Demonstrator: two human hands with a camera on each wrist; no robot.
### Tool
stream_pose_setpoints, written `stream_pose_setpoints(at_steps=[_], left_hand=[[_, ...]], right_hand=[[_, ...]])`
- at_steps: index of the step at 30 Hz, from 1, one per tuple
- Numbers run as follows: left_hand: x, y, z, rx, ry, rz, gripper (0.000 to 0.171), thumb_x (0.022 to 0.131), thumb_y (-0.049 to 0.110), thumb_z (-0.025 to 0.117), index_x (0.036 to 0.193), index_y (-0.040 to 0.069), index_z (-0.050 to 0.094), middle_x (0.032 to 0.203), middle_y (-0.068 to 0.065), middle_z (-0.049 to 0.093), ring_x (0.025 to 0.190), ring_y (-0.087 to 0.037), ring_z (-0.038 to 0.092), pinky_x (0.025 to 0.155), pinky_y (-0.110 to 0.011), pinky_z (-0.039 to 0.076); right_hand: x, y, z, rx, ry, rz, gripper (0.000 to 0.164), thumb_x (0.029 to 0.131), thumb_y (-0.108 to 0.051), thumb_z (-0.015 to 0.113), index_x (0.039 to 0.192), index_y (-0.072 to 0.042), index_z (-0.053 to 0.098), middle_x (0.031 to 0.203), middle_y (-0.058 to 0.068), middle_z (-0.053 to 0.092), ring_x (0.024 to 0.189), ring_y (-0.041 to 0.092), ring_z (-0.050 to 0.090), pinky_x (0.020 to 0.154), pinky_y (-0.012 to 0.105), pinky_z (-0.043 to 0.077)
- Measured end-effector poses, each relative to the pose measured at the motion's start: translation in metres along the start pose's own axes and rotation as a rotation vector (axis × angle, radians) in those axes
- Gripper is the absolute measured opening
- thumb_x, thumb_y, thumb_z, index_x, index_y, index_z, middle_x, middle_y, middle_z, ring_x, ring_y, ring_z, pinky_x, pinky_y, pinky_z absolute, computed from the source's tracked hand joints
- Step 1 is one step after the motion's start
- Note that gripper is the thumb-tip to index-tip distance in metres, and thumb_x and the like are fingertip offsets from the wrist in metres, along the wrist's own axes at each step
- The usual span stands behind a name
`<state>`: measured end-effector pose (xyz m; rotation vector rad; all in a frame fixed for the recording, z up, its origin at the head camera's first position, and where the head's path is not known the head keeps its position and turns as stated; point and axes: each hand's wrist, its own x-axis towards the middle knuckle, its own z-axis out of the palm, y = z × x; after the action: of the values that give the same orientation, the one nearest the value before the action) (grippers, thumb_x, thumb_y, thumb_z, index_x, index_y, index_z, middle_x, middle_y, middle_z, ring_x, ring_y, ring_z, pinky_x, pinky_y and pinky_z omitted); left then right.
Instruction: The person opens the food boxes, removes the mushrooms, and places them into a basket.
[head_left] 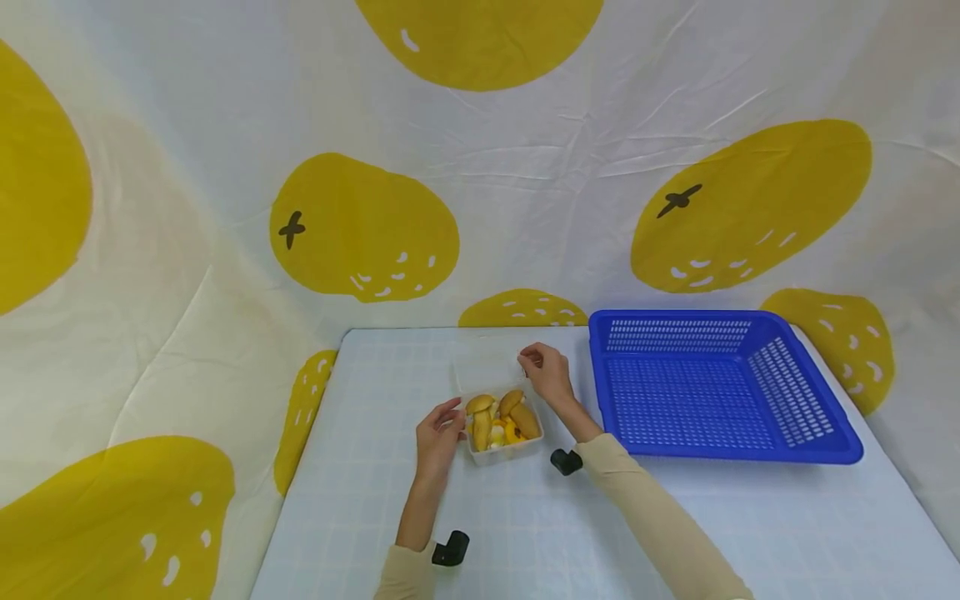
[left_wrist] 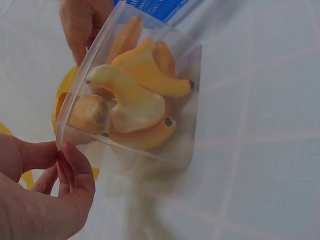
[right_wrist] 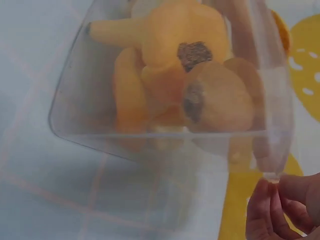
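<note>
A clear plastic box (head_left: 510, 452) stands on the table, filled with brown-capped mushrooms (head_left: 480, 423) and yellow curved pieces with dark tips (left_wrist: 150, 75), like small bananas. Its see-through lid (head_left: 486, 367) extends behind it, hard to make out. At the box's left rim, my left hand (head_left: 438, 442) pinches the edge between thumb and fingers. My right hand (head_left: 547, 372) is behind the box's back right corner, its thumb and fingertips pinching the lid's clear edge. From close by, the right wrist view shows that pinch at the fingertips (right_wrist: 257, 195).
A large blue plastic basket (head_left: 731, 457) stands to the right of the box, beyond my right forearm. Pale checked cloth covers the table (head_left: 360, 467). Behind and to the left hangs a white cloth (head_left: 525, 208) printed with yellow fruit.
</note>
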<state>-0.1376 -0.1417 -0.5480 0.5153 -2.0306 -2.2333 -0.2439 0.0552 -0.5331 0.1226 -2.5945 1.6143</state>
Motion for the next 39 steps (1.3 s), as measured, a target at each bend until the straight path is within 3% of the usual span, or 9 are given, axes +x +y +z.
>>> stream_pose_setpoints(at_steps=[6, 15, 24, 29, 36, 39], left_hand=[[0.002, -0.008, 0.001, 0.023, 0.031, 0.001, 0.033, 0.098, 0.002, 0.067, 0.129, -0.009, 0.065, 0.102, -0.015, 0.064, 0.083, -0.016, 0.062, 0.065, -0.022, 0.055], [0.002, -0.008, 0.003, 0.046, 0.041, -0.008, 0.028, 0.098, 0.003, 0.067, 0.126, -0.004, 0.069, 0.102, -0.014, 0.065, 0.083, -0.018, 0.062, 0.065, -0.020, 0.054], [0.003, -0.007, 0.003, 0.045, 0.045, -0.024, 0.030, 0.098, 0.005, 0.068, 0.127, -0.003, 0.068, 0.102, -0.014, 0.065, 0.083, -0.021, 0.062, 0.066, -0.021, 0.054], [0.002, -0.005, 0.002, 0.047, 0.050, -0.042, 0.030, 0.099, 0.004, 0.067, 0.128, -0.003, 0.068, 0.105, -0.015, 0.066, 0.085, -0.019, 0.062, 0.067, -0.021, 0.055], [-0.010, 0.018, 0.002, 0.043, 0.007, -0.066, 0.032, 0.099, -0.002, 0.061, 0.131, -0.011, 0.062, 0.112, -0.028, 0.064, 0.099, -0.042, 0.061, 0.070, -0.026, 0.056], [-0.018, 0.030, 0.004, 0.049, -0.001, -0.062, 0.032, 0.099, -0.003, 0.060, 0.130, -0.012, 0.062, 0.111, -0.029, 0.063, 0.100, -0.044, 0.060, 0.072, -0.027, 0.056]], right_hand=[[0.001, 0.007, 0.003, 0.009, 0.021, 0.057, 0.012, 0.097, -0.010, 0.072, 0.100, 0.001, 0.072, 0.090, 0.015, 0.071, 0.071, 0.024, 0.068, 0.063, 0.032, 0.058], [-0.007, 0.001, -0.002, 0.067, 0.045, 0.044, 0.011, 0.097, -0.010, 0.072, 0.100, 0.001, 0.070, 0.088, 0.014, 0.070, 0.072, 0.023, 0.068, 0.064, 0.029, 0.058], [-0.033, -0.015, -0.003, 0.112, -0.070, -0.012, 0.009, 0.099, -0.009, 0.069, 0.106, -0.002, 0.070, 0.095, 0.011, 0.071, 0.084, 0.023, 0.067, 0.078, 0.032, 0.058], [-0.047, -0.022, 0.002, 0.083, -0.100, -0.095, 0.011, 0.098, -0.008, 0.069, 0.107, -0.002, 0.070, 0.096, 0.010, 0.071, 0.087, 0.023, 0.068, 0.081, 0.036, 0.058], [-0.066, -0.023, 0.014, 0.030, -0.145, -0.172, 0.012, 0.097, -0.004, 0.068, 0.108, -0.001, 0.069, 0.092, 0.007, 0.071, 0.080, 0.019, 0.067, 0.076, 0.032, 0.058], [-0.074, -0.021, 0.019, 0.026, -0.163, -0.223, 0.013, 0.096, -0.002, 0.068, 0.108, 0.002, 0.068, 0.090, 0.008, 0.071, 0.077, 0.018, 0.067, 0.073, 0.029, 0.058]])
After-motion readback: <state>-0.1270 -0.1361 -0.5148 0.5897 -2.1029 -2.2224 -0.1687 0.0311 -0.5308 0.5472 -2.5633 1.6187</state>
